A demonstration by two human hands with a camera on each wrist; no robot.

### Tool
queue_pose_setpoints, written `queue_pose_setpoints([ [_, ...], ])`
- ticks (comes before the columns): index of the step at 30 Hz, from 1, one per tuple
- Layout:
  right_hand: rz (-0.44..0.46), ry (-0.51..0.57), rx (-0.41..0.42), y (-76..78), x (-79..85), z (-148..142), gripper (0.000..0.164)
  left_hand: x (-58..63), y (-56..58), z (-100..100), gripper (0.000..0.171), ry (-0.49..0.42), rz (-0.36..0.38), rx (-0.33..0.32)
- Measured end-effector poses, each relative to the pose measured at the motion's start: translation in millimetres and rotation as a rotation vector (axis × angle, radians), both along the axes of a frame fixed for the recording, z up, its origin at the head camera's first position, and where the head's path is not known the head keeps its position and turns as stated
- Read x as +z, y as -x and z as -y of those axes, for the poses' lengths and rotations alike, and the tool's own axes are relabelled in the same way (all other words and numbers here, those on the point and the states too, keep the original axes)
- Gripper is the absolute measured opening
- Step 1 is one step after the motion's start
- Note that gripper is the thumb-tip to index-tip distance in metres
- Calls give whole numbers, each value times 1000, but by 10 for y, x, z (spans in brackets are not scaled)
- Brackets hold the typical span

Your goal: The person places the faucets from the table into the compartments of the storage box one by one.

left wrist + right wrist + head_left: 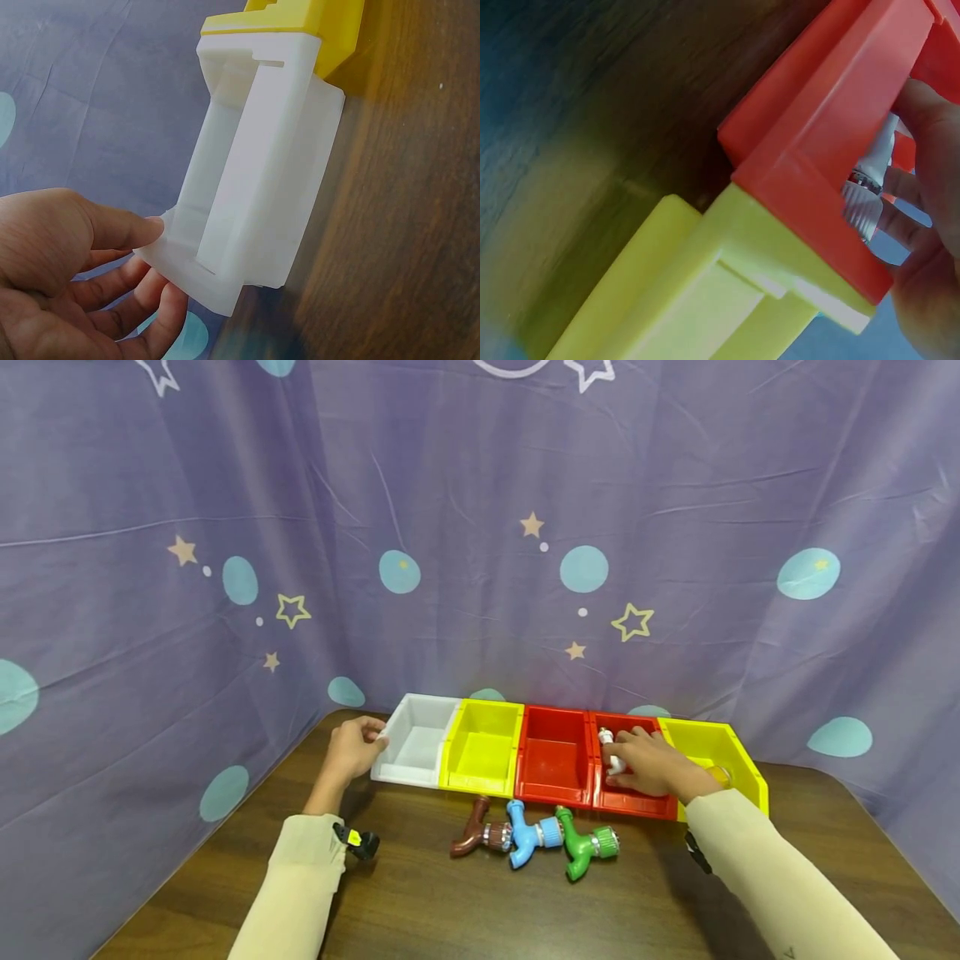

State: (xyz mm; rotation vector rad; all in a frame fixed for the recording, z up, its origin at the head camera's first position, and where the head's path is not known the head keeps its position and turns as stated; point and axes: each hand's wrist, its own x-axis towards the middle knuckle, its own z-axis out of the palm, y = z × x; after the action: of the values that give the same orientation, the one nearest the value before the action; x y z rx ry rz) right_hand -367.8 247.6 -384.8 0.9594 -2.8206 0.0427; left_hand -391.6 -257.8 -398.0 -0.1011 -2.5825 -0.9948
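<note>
At the left end of the row of bins, my left hand [354, 747] pinches the side rim of the white bin [405, 773], thumb on top and fingers beneath, as the left wrist view shows. My right hand [647, 762] reaches into the right-hand red bin [637, 806] and grips a white tap [606, 737]. In the right wrist view the fingers curl about the tap's ribbed knob [863, 208]; the bin wall and the hand hide part of it. In front of the bins lie a brown tap [474, 837], a blue tap [528, 837] and a green tap [585, 847].
Between the white and red bins stands a yellow bin [480, 783], with another red bin [555, 792] beside it. The yellow bin [759, 785] at the right end contains a yellow object [722, 775], partly hidden by my arm. A patterned purple curtain [450, 643] hangs behind the wooden table [420, 910].
</note>
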Motion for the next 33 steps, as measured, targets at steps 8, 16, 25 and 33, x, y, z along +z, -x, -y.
queue_pose_setpoints([
  [8, 37, -46, -33, 50, -30, 53, 30, -8, 3, 4, 28, 1, -2, 1],
  [16, 75, -84, -52, 72, -61, 77, 30, 1, -2, 4, 27, -10, -1, 3],
  [25, 118, -111, -81, 121, -112, 77, 22, -1, -4, -2, 26, -11, 5, 3],
  [33, 107, -105, -66, 79, -95, 79, 20, 6, -9, -10, 27, -14, -5, 3],
])
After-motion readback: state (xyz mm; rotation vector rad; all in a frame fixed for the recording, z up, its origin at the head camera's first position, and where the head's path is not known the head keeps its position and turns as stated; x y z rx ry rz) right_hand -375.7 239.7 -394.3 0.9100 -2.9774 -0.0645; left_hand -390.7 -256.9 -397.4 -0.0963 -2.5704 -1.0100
